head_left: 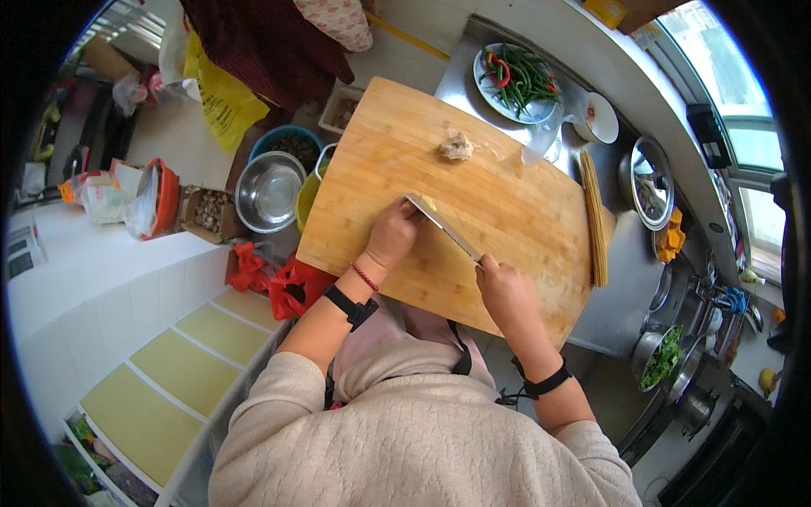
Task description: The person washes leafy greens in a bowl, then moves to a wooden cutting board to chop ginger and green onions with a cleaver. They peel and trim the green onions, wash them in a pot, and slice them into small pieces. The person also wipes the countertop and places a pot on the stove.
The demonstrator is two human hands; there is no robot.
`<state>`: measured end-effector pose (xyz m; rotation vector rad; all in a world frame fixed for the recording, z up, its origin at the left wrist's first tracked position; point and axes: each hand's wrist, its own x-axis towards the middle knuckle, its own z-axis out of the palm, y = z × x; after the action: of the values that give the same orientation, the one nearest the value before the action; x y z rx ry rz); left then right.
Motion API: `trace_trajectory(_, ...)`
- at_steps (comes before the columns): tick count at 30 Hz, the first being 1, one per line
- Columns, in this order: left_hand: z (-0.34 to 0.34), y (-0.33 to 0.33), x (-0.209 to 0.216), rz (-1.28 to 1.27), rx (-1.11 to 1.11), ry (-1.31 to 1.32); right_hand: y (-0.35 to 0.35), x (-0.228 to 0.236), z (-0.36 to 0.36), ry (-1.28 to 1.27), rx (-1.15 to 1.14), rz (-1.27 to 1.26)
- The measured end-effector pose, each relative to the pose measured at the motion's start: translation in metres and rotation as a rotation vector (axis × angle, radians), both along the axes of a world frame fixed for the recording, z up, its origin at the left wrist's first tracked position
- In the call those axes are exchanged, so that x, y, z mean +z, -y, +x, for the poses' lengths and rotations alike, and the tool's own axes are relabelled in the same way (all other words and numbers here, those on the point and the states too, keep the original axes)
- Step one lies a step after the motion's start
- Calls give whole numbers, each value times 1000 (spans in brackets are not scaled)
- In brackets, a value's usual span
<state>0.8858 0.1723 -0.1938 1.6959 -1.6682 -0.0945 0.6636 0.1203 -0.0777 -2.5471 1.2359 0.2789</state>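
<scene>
My right hand (508, 294) grips the handle of a kitchen knife (446, 230), its blade slanting up and left across the wooden cutting board (380, 160). The fingers of my left hand (393, 231) are curled together by the blade's far end. They close on a small pale yellow piece (429, 203), partly hidden by the blade and fingertips. Farther back on the board sits a knobbly beige lump (456, 146) that looks like ginger root, with thin scraps beside it.
A bundle of long thin sticks (594, 220) lies along the board's right edge. Beyond it are a plate (486, 89) of green and red chillies, a white bowl (601, 118) and a lidded pot (649, 182). Left of the board stand a steel bowl (269, 193) and red bags (296, 286).
</scene>
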Motion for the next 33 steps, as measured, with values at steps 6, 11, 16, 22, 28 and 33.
trace_trajectory(6, -4, -1, 1, -29, 54, -4, 12, -24, -3, 185, -25, 53)
trace_trajectory(11, -9, -3, 3, -35, 79, -45, 19, -7, -13, 161, -4, 161)
trace_trajectory(16, -11, -2, 2, -92, 95, 12, 21, -12, -5, 76, 66, 75)
trace_trajectory(22, -13, -8, -4, -48, 142, 34, 21, -20, -19, 366, -16, 213)
trace_trajectory(28, -19, -17, 8, 70, 140, 16, 37, -20, -58, 519, -100, 125)
trace_trajectory(33, -17, -84, 33, -144, 529, -268, 42, -59, -91, 436, -299, -39)
